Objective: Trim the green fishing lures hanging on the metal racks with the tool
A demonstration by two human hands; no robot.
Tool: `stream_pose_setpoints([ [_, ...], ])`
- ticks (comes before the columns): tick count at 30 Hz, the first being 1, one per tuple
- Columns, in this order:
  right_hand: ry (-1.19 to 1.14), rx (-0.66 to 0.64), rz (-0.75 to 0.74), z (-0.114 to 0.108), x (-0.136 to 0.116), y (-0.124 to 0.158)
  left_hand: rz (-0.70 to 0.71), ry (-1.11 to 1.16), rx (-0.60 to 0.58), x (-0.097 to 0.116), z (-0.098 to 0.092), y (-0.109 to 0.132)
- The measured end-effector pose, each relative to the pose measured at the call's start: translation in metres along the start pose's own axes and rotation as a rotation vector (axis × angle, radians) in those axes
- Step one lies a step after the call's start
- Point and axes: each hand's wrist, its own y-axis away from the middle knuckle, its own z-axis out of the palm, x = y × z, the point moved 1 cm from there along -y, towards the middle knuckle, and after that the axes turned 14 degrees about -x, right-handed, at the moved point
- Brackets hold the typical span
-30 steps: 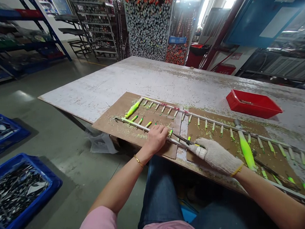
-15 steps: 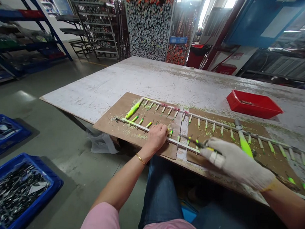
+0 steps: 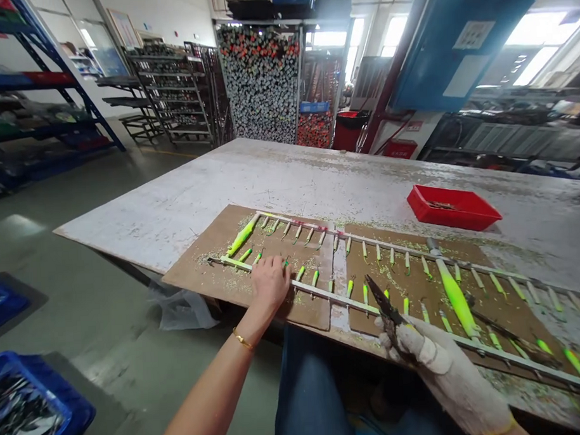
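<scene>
Fingers of the left hand point(image 3: 271, 285) sit farther left; pliers point(image 3: 387, 306) tilt up at the right

Bare and close together, the left hand's fingers bend over the near rail of the white frame point(image 3: 338, 297); thumb and underside are hidden, so whether they pinch the rail or only press on it cannot be told. Half a second ago this hand was farther right; now more small yellow-green pieces point(image 3: 315, 278) show on its right side. Beyond it, a large lime tapered body point(image 3: 243, 237) joins the rails at the frame's left end. All this lies flat on brown cardboard point(image 3: 192, 272) over the white table point(image 3: 175, 209).

Along the middle, near-rail pieces point away from the person, bright, some with darker green ends. Far-rail pieces point(image 3: 364, 248) are paler, and thin curled ends trail from several.

Next come the pliers, blurred a moment ago and now sharp, their nose tilted up and leftward past the near rail. No piece is plainly gripped in it, which suggests a brief gap between pieces. The gloved right hand point(image 3: 428, 358) has its fingers wrapped round the handles.

Farther right, a second lime body point(image 3: 454, 294), grey-collared at its far end, bridges the rails. Behind the far rail stands a red tray point(image 3: 454, 220) with small brownish bits inside.
</scene>
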Motion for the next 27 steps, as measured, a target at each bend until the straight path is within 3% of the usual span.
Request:
stream_pose_setpoints([
  [4,-0.185,0.077,-0.065,0.018,0.015,-0.003,-0.074,-0.063,-0.158,-0.007,-0.009,-0.013],
  [7,-0.262,-0.012,-0.026,0.026,0.028,-0.011,-0.116,-0.094,-0.273,-0.005,-0.017,-0.022],
  [10,-0.213,-0.087,-0.016,0.025,0.036,-0.013,-0.175,-0.072,-0.352,-0.003,-0.025,-0.030],
  [14,-0.195,-0.033,0.008,0.015,0.039,-0.004,-0.238,-0.006,-0.425,-0.006,-0.027,-0.038],
  [20,-0.157,0.076,-0.128,-0.020,0.038,0.011,-0.243,0.033,-0.475,-0.015,-0.025,-0.047],
  [27,0.003,0.362,-0.243,-0.089,0.035,0.013,-0.254,0.069,-0.428,-0.014,-0.028,-0.045],
])
